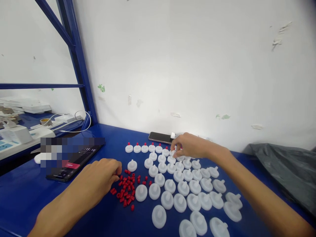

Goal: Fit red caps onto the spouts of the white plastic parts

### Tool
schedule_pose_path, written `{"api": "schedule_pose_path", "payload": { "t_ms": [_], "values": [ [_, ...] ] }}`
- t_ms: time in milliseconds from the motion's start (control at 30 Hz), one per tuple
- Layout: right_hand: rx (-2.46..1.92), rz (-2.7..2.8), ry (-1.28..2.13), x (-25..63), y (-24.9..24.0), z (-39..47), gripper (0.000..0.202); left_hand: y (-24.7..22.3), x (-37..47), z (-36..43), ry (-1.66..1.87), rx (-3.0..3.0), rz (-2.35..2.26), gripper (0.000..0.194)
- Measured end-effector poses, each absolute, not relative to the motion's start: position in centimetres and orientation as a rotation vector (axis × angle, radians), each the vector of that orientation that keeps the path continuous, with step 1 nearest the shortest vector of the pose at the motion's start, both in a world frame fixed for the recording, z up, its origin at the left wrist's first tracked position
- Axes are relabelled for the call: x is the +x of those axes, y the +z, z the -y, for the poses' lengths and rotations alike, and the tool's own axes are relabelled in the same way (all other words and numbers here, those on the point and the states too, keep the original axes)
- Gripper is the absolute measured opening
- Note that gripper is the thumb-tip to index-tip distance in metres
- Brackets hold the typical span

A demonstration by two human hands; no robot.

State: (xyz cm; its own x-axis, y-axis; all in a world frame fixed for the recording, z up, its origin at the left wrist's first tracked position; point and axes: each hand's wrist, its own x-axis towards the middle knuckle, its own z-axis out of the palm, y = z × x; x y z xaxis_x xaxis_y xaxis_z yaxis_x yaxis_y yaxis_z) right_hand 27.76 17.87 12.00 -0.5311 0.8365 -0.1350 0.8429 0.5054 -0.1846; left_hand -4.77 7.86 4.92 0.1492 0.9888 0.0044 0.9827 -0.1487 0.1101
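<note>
Because right hand (pixel 186 145), fingers half-curled, reaches low over round white plastic discs (pixel 159 218), knuckle could topple red-capped row (pixel 144 149). Left hand (pixel 105 171), fingers curled at ten o'clock of small red cylindrical caps (pixel 132 207), could scatter them; cannot tell either grip.

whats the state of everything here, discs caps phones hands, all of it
back row of white discs: red caps on, partly hidden
nearer white discs: uncapped
loose red caps: scattered in a pile
near phone: screen lit
far phone: screen dark
dark plastic sheet: crumpled
left hand: fingers curled, grip unclear
right hand: fingers bent over discs, grip unclear
</note>
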Motion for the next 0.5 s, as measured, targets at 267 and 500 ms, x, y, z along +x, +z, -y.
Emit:
{"api": "schedule_pose_path", "payload": {
  "t_ms": [267, 500],
  "values": [
    [1.491, -2.747, -0.262, 26.8, 11.4, -17.7, 0.008, 5.1, -4.9, -7.7, 0.145, 2.328, -2.0, 0.022],
    [1.677, -2.569, -0.089, 28.6, 12.0, -18.4, 0.019, 5.1, -4.4, -7.4, 0.214, 2.336, -1.972, 0.031]
  ]
}}
